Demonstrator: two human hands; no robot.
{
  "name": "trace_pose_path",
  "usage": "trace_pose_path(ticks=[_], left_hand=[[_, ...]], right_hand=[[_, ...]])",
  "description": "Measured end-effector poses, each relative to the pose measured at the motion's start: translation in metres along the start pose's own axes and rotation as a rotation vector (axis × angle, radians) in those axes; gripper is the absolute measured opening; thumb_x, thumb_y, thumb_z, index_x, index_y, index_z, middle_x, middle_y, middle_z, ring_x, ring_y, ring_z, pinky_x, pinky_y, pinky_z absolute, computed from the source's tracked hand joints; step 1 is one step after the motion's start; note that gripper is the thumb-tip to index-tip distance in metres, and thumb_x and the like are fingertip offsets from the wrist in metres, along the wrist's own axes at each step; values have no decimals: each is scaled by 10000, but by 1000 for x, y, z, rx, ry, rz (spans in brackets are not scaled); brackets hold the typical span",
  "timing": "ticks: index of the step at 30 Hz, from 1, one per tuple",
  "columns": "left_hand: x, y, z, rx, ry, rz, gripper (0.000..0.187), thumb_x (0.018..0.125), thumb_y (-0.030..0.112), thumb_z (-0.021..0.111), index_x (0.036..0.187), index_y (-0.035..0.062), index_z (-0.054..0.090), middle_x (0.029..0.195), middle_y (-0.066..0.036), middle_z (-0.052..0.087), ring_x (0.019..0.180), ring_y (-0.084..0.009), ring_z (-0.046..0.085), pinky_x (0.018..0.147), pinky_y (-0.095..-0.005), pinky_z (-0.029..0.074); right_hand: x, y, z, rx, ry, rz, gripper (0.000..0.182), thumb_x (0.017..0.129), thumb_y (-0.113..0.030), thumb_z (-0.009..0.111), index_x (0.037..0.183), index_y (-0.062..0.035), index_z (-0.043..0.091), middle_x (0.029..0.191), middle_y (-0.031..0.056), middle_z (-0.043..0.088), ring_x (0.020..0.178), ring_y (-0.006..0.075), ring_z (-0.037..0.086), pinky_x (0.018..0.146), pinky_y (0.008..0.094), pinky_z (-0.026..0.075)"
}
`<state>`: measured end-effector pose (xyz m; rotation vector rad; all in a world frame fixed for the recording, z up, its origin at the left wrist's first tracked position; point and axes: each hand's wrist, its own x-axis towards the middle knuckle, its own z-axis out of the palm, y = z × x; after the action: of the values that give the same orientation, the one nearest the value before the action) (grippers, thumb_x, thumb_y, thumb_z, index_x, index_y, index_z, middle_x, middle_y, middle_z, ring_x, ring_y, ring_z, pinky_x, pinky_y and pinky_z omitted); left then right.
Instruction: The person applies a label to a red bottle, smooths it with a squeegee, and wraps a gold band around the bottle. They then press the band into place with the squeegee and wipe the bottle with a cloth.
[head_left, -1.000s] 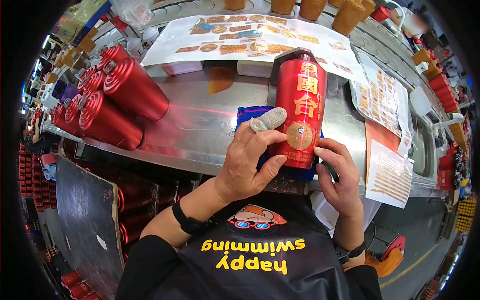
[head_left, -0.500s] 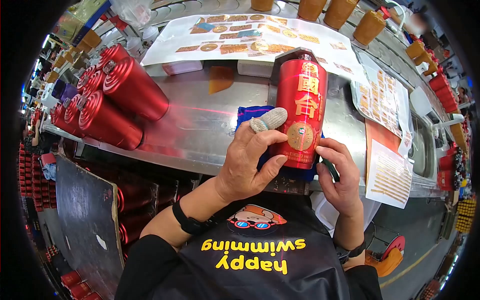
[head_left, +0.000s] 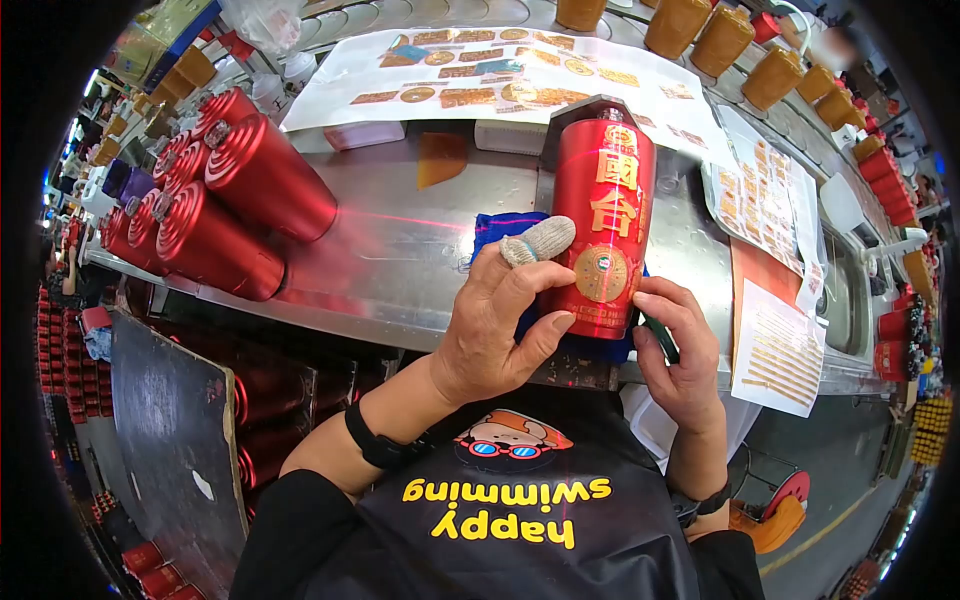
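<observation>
A red bottle with gold characters leans back in a dark angled holder over a blue cloth. On its lower front is a round gold emblem. My left hand is at the bottle's left side, fingers stretched out and apart. One finger wears a knitted finger cover and rests against the bottle; another fingertip touches the emblem's left edge. My right hand is at the lower right edge, closed round a slim dark green tool whose kind I cannot make out.
Several red bottles stand on the left of the metal bench. Gold sticker sheets lie behind and to the right. A sink is at far right. Brown bottles line the conveyor at the back.
The brown bottles on the back conveyor have shifted to the right. Both of my hands and the red bottle between them have stayed almost still.
</observation>
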<state>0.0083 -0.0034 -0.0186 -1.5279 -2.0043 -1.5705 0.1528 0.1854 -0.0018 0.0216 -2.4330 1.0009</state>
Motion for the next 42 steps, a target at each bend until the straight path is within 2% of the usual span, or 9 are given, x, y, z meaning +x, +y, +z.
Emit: trace_pose_path(ticks=[25,28,29,31,32,35,36,40,42], left_hand=[[1,0,-1,7,1,14,323,885,160,700,1164,28,605,1311,-224,576,1118,-379,550,961,-422,460],[1,0,-1,-2,0,10,324,884,155,700,1166,27,605,1311,-224,578,1120,-382,552,960,-426,461],[0,0,-1,-2,-1,9,325,883,153,700,1166,27,605,1309,-224,580,1119,-382,554,959,-427,463],[1,0,-2,0,-1,11,326,881,150,700,1167,26,605,1303,-224,584,1114,-382,557,956,-430,464],[2,1,-2,4,-2,13,327,880,148,700,1167,25,605,1298,-224,587,1109,-382,559,955,-431,465],[2,-1,-2,-11,10,16,336,877,144,700,1175,24,600,1280,-222,595,1104,-383,563,956,-433,464],[2,-1,-2,-21,16,17,340,876,142,700,1178,24,598,1274,-221,598,1104,-384,565,957,-434,463],[-2,-1,-8,-2,-14,-38,415,865,171,717,1224,25,570,1265,-212,597,1123,-393,559,962,-435,459],[-2,-5,-8,31,-31,-28,498,863,210,724,1285,25,533,1293,-211,575,1159,-404,541,992,-446,438]], right_hand=[[-2,0,0,-21,46,5,385,807,118,627,1177,12,612,1171,208,651,1041,333,667,892,364,531],[-7,3,-5,14,118,94,361,825,120,610,1178,44,610,1148,207,674,1035,307,681,881,349,541],[-7,1,-9,38,141,138,309,884,90,597,1192,62,593,1147,190,687,1057,249,678,872,326,547],[-8,-5,-19,261,228,286,268,939,41,586,1205,65,577,1171,188,682,1078,207,667,859,316,555],[-5,-7,-20,348,342,298,246,978,-35,588,1207,54,572,1101,144,689,999,147,656,837,287,539],[6,-14,-40,221,350,296,246,979,-76,607,1193,42,581,987,76,668,881,93,606,789,236,497],[10,-12,-38,365,386,380,218,969,-103,624,1146,20,595,912,14,624,817,57,541,756,200,446],[29,-17,-42,423,207,444,148,938,-87,637,1061,-10,607,892,-4,627,774,47,538,711,206,447],[39,-18,-35,290,187,384,153,921,-109,671,1034,-15,624,860,17,643,746,60,569,677,222,469]])
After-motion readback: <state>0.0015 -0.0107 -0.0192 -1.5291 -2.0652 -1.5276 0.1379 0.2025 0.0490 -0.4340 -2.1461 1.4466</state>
